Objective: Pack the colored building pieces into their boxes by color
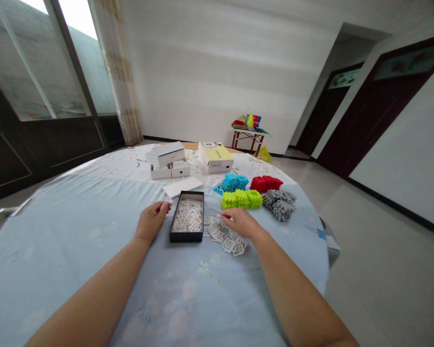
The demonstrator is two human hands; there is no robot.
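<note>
A black-sided box (pixel 186 236) with a white inside stands on the table in front of me, holding many flat white lattice-like plastic pieces (pixel 188 215). Just left of it, my left hand (pixel 152 220) rests with curled fingers, and I see nothing in them. To the box's right, my right hand (pixel 239 221) pinches a small white plastic piece (pixel 220 215) between thumb and fingertips. Under and beside that hand lies a loose pile of similar white pieces (pixel 234 244), partly covered by it.
Beyond my right hand sit heaps of knobbly pieces: green (pixel 241 199), blue (pixel 235 181), red (pixel 266 183) and grey (pixel 280 205). A white lid (pixel 183 187) lies behind the black box. Farther back are white boxes (pixel 166 153) and a yellow-white box (pixel 215 156).
</note>
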